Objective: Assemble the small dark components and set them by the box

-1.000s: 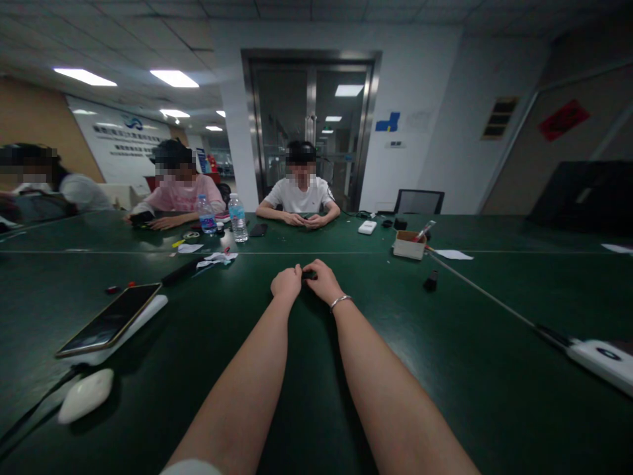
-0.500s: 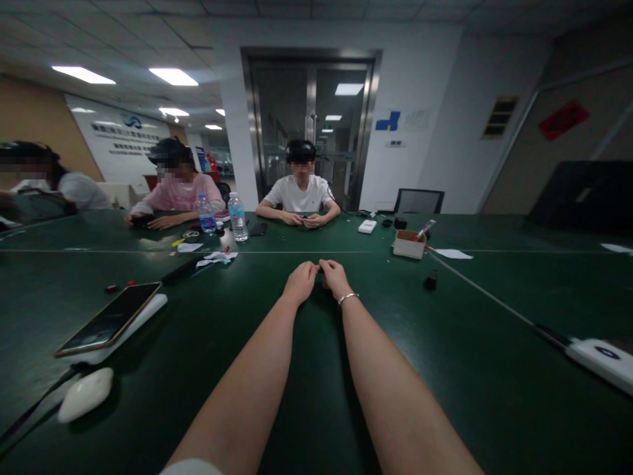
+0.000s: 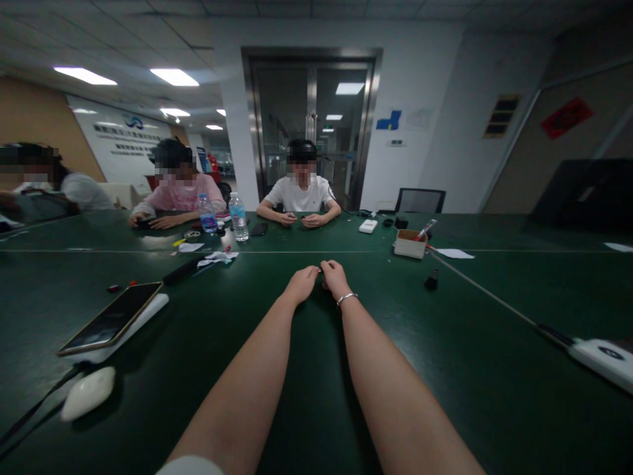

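A small dark piece (image 3: 321, 268) sits at your fingertips, above the green counter (image 3: 316, 402), mostly hidden by your fingers. It looks light enough for a fingertip pinch and probably stiff, though its surface and fragility cannot be read; the likeliest hold is by its edges, a thumb and forefinger at each side. Which way it points, and where its long axis runs, cannot be told from so little of it.

Your right grip (image 3: 336, 280), above a silver bracelet (image 3: 347, 299), is closed on the piece. Your left grip (image 3: 301, 285) has its fingers drawn together just beside it; whether they clasp it, you cannot tell here.

Outward to the right of the grip stands a black object (image 3: 431, 281), with an open box (image 3: 409, 248) farther off. Beyond the grip to the left are crumpled papers (image 3: 217, 258) and two water bottles (image 3: 239, 223); nearer you on that side, a phone (image 3: 113, 318) lies tilted on a white block (image 3: 148, 316). Straight past the grip, a person in a white shirt (image 3: 302, 198) sits across the counter.
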A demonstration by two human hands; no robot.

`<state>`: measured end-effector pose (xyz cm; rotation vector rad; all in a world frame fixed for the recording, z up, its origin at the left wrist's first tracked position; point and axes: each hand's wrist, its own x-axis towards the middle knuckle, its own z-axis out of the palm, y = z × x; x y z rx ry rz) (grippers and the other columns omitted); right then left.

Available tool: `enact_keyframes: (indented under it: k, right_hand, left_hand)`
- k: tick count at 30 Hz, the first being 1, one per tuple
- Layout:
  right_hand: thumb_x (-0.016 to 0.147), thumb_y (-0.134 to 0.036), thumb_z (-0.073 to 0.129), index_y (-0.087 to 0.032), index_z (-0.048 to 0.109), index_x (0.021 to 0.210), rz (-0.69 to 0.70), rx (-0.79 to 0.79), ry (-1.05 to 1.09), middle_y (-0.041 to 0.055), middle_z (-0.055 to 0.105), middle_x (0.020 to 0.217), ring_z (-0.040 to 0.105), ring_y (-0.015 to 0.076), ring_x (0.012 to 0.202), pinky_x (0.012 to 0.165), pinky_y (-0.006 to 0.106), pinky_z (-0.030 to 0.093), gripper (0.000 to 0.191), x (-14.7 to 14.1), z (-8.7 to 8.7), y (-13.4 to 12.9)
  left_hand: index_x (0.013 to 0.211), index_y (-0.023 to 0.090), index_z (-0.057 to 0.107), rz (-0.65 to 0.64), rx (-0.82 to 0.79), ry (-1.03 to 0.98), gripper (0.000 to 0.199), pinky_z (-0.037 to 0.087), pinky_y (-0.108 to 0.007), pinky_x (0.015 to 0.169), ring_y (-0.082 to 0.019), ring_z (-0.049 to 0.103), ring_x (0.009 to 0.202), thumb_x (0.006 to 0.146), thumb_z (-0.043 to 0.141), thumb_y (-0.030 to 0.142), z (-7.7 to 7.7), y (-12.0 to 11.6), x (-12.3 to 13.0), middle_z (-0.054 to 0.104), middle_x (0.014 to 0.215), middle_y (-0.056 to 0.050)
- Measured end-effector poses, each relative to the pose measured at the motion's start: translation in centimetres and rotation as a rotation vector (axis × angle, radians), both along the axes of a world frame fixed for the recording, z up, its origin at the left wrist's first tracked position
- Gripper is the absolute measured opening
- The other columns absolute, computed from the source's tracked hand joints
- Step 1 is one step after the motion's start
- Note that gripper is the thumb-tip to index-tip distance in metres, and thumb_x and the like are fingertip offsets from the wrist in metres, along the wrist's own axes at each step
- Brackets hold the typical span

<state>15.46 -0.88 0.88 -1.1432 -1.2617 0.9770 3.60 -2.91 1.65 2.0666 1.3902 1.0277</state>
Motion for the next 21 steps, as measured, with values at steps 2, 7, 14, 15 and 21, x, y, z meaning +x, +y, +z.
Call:
enact_keyframes:
  k: [2, 7, 14, 15, 21]
  right_hand:
    - [0.077, -0.034, 0.046, -0.021, 0.042, 0.067, -0.062, 0.052, -0.09, -0.0072, 0.04, 0.048, 0.039, 0.0091, 0.042, 0.039, 0.019, 0.031, 0.017, -0.2, 0.0, 0.0]
    - [0.081, -0.029, 0.039, -0.021, 0.041, 0.068, -0.12, 0.265, -0.337, -0.0036, 0.047, 0.061, 0.044, 0.0117, 0.059, 0.054, 0.022, 0.034, 0.016, -0.8, 0.6, -0.4]
    - [0.084, -0.029, 0.039, -0.021, 0.044, 0.077, -0.09, 0.423, -0.486, -0.0034, 0.048, 0.063, 0.044, 0.0127, 0.058, 0.057, 0.024, 0.03, 0.012, -1.4, 1.3, -1.3]
    - [0.083, -0.029, 0.039, -0.021, 0.044, 0.075, -0.103, 0.395, -0.461, -0.0036, 0.048, 0.062, 0.044, 0.0124, 0.058, 0.057, 0.023, 0.03, 0.013, -1.4, 1.2, -1.2]
    - [0.078, -0.027, 0.039, -0.019, 0.044, 0.06, -0.202, 0.11, -0.337, -0.003, 0.047, 0.057, 0.041, 0.0123, 0.057, 0.054, 0.022, 0.029, 0.021, -0.7, 0.2, 0.5]
  left_hand:
    - [0.072, 0.018, 0.054, 0.013, -0.088, -0.108, 0.039, 0.037, -0.026, 0.059, -0.014, 0.051, 0.063, 0.09, 0.03, 0.043, -0.3, 0.5, -0.1, 0.057, 0.068, -0.003]
    - [0.058, 0.019, 0.04, -0.028, -0.336, -0.393, 0.042, 0.028, -0.024, 0.047, -0.009, 0.032, 0.043, 0.089, 0.031, 0.047, 0.2, 0.9, -0.3, 0.035, 0.049, 0.004]
    - [0.057, 0.02, 0.034, -0.14, -0.447, -0.518, 0.041, 0.028, -0.023, 0.045, -0.008, 0.022, 0.04, 0.088, 0.032, 0.046, 1.0, 0.4, -1.2, 0.022, 0.047, 0.008]
    - [0.057, 0.019, 0.035, -0.137, -0.445, -0.502, 0.041, 0.028, -0.023, 0.046, -0.008, 0.023, 0.041, 0.088, 0.032, 0.047, 0.8, 0.5, -1.1, 0.023, 0.047, 0.007]
    - [0.07, 0.018, 0.048, -0.047, -0.122, -0.268, 0.029, 0.036, -0.024, 0.057, -0.012, 0.045, 0.06, 0.086, 0.04, 0.04, -0.8, 1.1, -0.2, 0.05, 0.066, 0.0]
